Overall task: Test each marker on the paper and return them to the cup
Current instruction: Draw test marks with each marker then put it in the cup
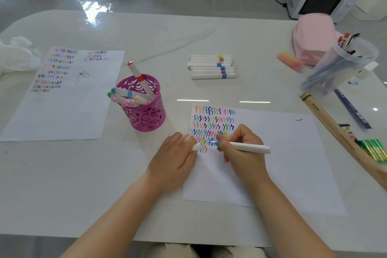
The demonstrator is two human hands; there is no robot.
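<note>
My right hand (243,148) grips a white marker (247,147) with a light-blue tip, and the tip touches the paper (282,163) among rows of coloured squiggles. My left hand (176,159) rests on the paper's left edge and holds the marker's white cap (197,147) in its fingers. A magenta cut-out cup (146,113) stands to the left of the paper with several markers in it. A row of several white markers (211,67) lies on the table beyond the paper.
A second paper (62,98) covered in colour marks lies far left. At the right stand a clear plastic cup of pens (339,65), a pink pouch (312,35), a pink eraser (290,62), and long boxes (326,115) by the table edge.
</note>
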